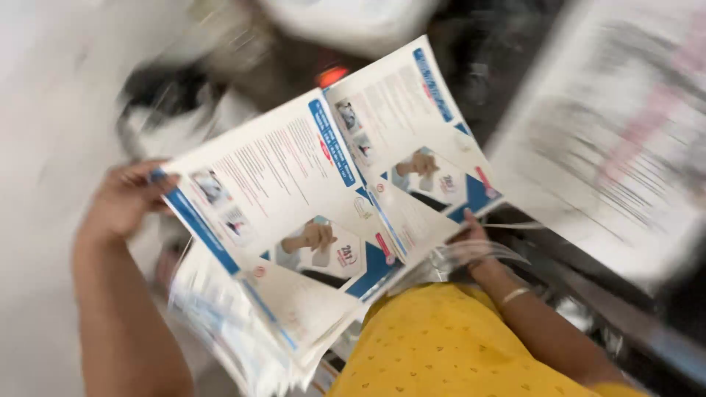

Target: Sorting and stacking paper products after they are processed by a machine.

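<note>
Left hand (125, 198) pinched the white, blue-edged leaflets (294, 191) at their corner; right hand (474, 239), partly hidden, gripped beneath.

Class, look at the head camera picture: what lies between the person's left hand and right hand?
In the head view, printed leaflets span the stretch from the left hand to the right hand.

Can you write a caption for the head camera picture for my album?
Left hand and right hand hold printed leaflets above a yellow garment.
</note>
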